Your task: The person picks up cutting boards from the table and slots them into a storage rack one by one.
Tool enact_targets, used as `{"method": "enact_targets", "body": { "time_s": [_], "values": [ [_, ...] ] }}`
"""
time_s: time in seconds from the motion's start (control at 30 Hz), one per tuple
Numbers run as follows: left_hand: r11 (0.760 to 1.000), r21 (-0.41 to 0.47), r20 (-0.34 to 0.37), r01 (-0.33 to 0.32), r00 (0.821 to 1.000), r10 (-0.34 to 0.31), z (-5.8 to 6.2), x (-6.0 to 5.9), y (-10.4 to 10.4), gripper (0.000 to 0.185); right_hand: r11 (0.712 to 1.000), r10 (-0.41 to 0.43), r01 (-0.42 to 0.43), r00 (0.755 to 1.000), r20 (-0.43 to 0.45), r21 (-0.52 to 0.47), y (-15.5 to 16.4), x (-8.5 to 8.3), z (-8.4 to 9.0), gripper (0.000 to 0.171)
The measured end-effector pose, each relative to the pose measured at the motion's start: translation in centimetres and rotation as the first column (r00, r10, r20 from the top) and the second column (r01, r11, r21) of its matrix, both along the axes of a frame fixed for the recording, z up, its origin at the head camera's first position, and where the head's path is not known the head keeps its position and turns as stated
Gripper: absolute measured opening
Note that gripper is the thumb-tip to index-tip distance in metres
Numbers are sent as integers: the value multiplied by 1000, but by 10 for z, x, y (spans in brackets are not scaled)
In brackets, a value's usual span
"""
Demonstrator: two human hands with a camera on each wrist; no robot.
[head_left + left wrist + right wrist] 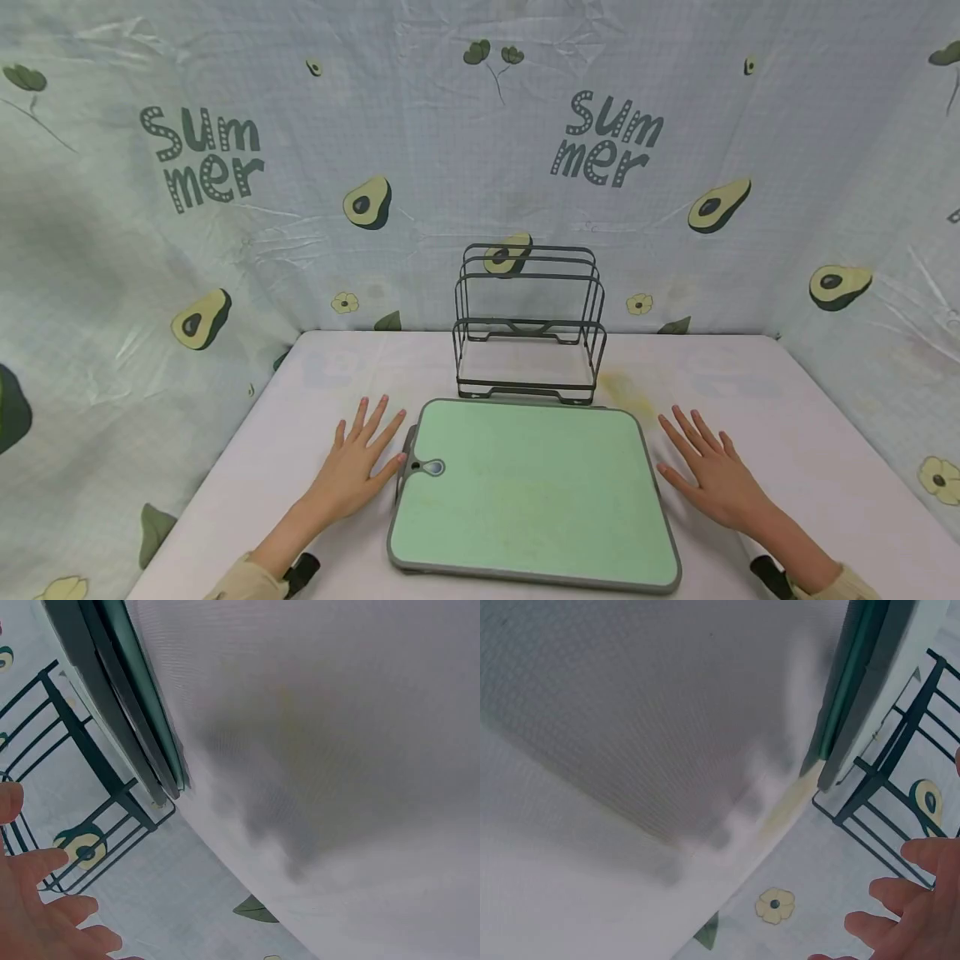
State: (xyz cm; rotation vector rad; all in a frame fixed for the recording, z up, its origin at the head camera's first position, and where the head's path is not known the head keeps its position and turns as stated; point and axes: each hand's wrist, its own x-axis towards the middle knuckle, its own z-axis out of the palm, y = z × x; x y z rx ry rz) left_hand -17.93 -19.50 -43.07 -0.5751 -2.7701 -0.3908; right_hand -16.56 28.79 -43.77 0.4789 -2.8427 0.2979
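Note:
A light green cutting board [536, 492] with a grey rim lies flat in front of me, a grey hanging hole at its left edge. More layers show beneath it in the left wrist view, where grey and green board edges [124, 697] lie together. My left hand [351, 473] is beside the board's left edge, fingers spread and straight, thumb tip close to the hole. On the other side my right hand [716, 483] has its fingers spread too, its thumb near the board's right edge. Neither hand holds anything.
Just behind the board stands a black wire rack [528, 387] with several upright loops. The table [757, 392] has a pale pinkish cover with a faint yellow stain. A curtain [450, 125] printed with avocados and lettering hangs behind and along both sides.

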Motion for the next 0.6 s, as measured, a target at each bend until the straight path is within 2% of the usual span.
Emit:
{"method": "enact_targets", "body": {
  "time_s": [0.2,0.47,0.6],
  "values": [
    [998,59,4,26,1000,-26,2,1,3,56,999,-4,6,999,50,-40,-1,2,5,67],
    [986,164,106,38,993,-56,6,5,8,55,993,22,-8,993,118,-119,-2,3,10,66],
    [962,269,165,45,982,-92,8,6,9,54,985,37,-8,985,168,-170,-4,4,15,64]
  ]
}}
